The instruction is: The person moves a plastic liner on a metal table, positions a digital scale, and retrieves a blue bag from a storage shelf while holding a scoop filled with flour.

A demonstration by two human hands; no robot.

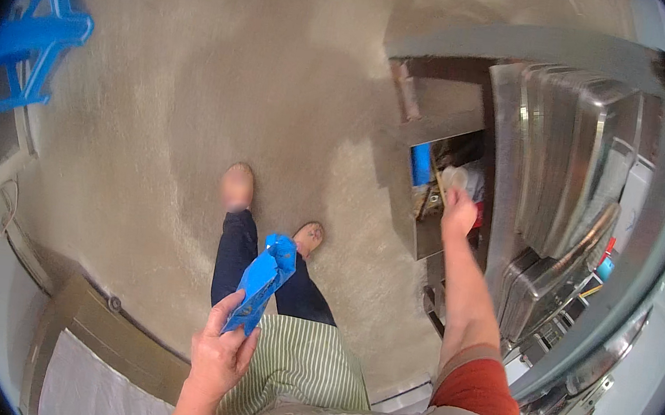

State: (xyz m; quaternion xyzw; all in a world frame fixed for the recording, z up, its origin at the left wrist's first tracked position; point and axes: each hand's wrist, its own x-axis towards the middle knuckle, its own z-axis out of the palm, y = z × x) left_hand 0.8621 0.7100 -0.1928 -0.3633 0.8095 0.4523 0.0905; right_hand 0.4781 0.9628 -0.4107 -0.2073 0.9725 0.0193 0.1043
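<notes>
The left hand (pixel 221 352) gripped a long, crinkled blue packet (pixel 262 283) above a striped cloth apron (pixel 306 354); the right hand (pixel 459 215), its grip unclear, was at a rectangular open drawer (pixel 429 240).

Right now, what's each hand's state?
Left hand: closed, holding the blue packet.
Right hand: at the drawer; blurred, so its grip cannot be told.
</notes>
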